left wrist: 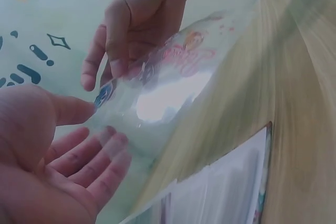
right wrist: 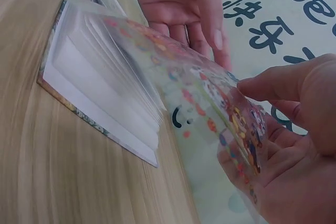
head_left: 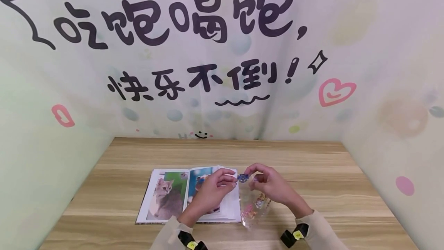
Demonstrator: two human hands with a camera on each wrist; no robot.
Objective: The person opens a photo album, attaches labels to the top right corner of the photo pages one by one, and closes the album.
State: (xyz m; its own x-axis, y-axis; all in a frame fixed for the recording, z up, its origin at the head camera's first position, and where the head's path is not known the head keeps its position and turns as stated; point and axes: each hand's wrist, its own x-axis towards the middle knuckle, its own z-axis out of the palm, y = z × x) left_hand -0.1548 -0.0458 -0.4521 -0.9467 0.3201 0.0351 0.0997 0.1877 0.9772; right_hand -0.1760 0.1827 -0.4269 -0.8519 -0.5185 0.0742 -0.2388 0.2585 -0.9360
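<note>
Head view: gripping clear sticker sheet (head_left: 248,211) by its far edge with right hand (head_left: 269,183), pinching between thumb and fingers. Reaching in from opposite side with left hand (head_left: 213,190), keeping grip slack there, not curling round anything. Looking at blue sticker (head_left: 243,178) in the gap between hands: lying just left of right-hand pinch, right by left fingertips. Can't tell touching from nearly touching, or stuck down from partly lifted. Seeing rest of sheet dropping from the pinch toward the body, overlapping or just beside right edge of photo album (head_left: 230,205), spread flat on table (head_left: 312,161).

Left wrist view: pointing left thumb (left wrist: 73,109) at near end of blue sticker, tip meeting it or just beside it. Holding remaining left fingers (left wrist: 110,177) loosely extended, well clear of thumb, so not pinching. Seeing sheet slanting off to upper right past right hand, glare washing out the middle.

Right wrist view: pressing right thumb (right wrist: 278,82) on sheet near its edge, backing it with fingers showing through the film; reading as a real grip. Stretching sheet diagonally, upper left to lower right, with row of cartoon stickers (right wrist: 237,119) below thumb tip. Barely making out blue sticker here.

Judging key relation: blue sticker lying between hands, near both, leftward of the holding grip and directly in line with left thumb.
</note>
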